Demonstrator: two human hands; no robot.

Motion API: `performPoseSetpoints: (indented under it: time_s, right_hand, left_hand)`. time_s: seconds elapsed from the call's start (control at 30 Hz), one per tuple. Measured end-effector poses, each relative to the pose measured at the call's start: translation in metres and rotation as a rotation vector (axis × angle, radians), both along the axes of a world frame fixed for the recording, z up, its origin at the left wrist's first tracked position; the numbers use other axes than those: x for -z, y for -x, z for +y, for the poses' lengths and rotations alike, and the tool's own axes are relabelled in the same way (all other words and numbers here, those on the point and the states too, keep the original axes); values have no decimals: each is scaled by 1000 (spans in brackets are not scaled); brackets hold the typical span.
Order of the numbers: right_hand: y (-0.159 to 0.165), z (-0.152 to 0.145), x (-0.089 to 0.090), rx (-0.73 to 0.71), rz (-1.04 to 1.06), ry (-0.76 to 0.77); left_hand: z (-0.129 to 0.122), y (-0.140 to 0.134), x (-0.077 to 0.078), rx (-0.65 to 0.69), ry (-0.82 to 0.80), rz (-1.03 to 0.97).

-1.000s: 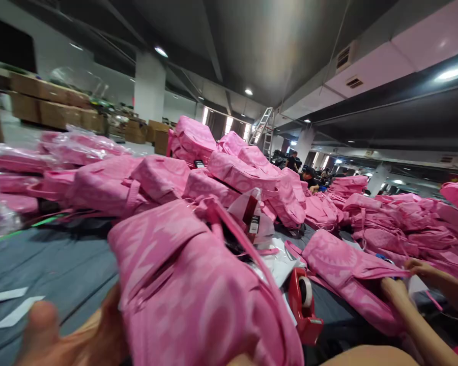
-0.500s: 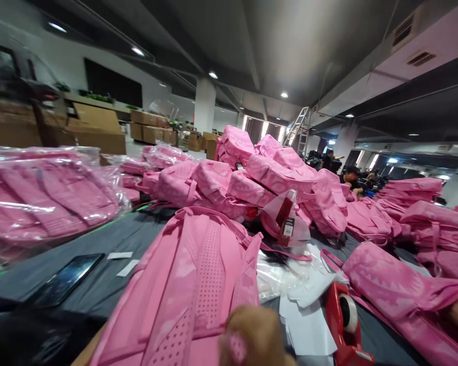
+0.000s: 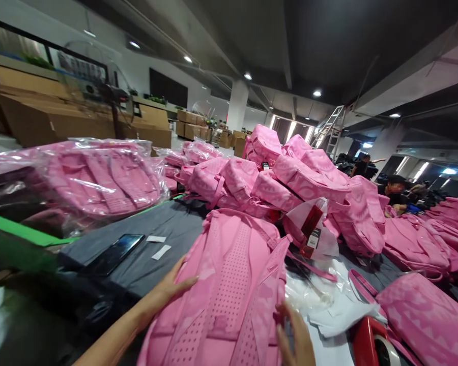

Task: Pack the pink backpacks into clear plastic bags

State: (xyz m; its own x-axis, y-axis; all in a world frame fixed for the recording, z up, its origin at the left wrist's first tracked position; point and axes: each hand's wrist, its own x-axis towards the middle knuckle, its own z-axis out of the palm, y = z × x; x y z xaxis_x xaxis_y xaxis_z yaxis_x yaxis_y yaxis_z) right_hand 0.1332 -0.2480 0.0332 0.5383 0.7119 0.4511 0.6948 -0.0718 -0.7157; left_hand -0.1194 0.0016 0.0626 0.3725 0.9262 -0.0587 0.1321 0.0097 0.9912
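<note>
A pink backpack (image 3: 229,259) lies in front of me with its back panel and shoulder straps facing up. My left hand (image 3: 177,282) grips its left side, thumb over the panel and the other fingers partly hidden behind the edge. At the right side, my right hand (image 3: 295,333) has its bent fingers against the backpack's edge, slightly blurred. Just beyond the backpack is a clear bag with a red and black tag (image 3: 312,236). White paper sheets (image 3: 330,325) and a red tape dispenser (image 3: 366,340) lie to the right.
Pink backpacks (image 3: 301,173) are heaped at the back of the dark cloth-covered table (image 3: 183,218). Bagged backpacks (image 3: 107,178) lie on the left. A phone (image 3: 116,254) and two white slips (image 3: 158,244) rest near my left arm. Another pink backpack (image 3: 423,315) lies right.
My view has swung left. My right hand, earlier low over the backpack's front, is now at its right edge. The left hand has come into view on the left side.
</note>
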Motion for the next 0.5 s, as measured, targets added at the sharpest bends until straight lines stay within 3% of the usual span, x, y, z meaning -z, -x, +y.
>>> performPoseSetpoints:
  time_s: [0.07,0.13,0.2,0.27,0.33,0.4,0.5]
  right_hand:
    - [5,16,-28,29,129,58]
    - [14,30,-44,-39,54,25]
    - [19,40,-46,-174,-164,-61]
    - [12,47,-41,-219,-348,-61]
    - [-6,52,-35,-139,-443,40]
    - [-23,57,-31,-65,-527,144]
    - [-29,69,-30,-66,-761,195]
  left_hand:
    - [-1,-15,8,76,-44,3]
    - [0,-21,23,79,-105,79]
    - [5,-19,35,30,-186,199]
    - [11,-14,30,-14,-330,305]
    - [17,-17,7,-2,-510,359]
    - [24,-33,-28,47,-630,398]
    - [45,-80,-74,-7,-643,601]
